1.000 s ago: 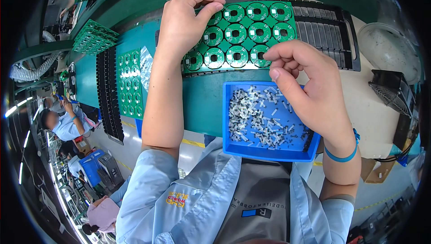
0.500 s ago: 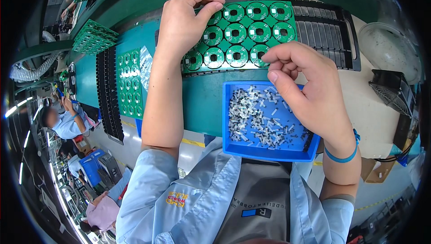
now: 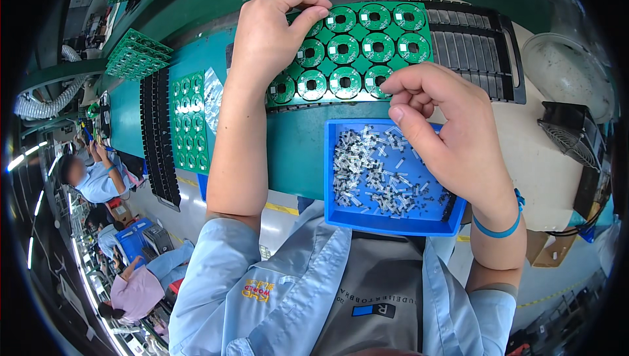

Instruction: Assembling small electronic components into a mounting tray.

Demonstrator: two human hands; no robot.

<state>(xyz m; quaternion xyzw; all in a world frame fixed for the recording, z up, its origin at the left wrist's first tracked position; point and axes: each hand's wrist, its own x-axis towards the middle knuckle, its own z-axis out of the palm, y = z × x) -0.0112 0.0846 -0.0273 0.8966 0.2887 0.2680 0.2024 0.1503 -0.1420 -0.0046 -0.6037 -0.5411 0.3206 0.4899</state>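
A green circuit board panel (image 3: 360,31) with several round boards, each with a dark square centre and a white square part, lies across a black ribbed tray. My left hand (image 3: 268,35) reaches over its far left end, thumb and index finger pinched close together at the far edge; whatever lies between the tips is too small to make out. By the near right edge of the panel is my right hand (image 3: 445,120), index finger reaching to the round board there, thumb apart and the other fingers curled. Under that hand stands a blue bin (image 3: 337,218) of small clear-and-black parts (image 3: 370,166).
The black tray (image 3: 465,48) extends right of the panel. To the left are another green panel (image 3: 190,120), a black strip rack (image 3: 157,139) and a plastic bag (image 3: 213,97). A black fan (image 3: 570,133) stands at the right. Other people work far left.
Both my hands have barely shifted. A person in pink in the left background has changed posture.
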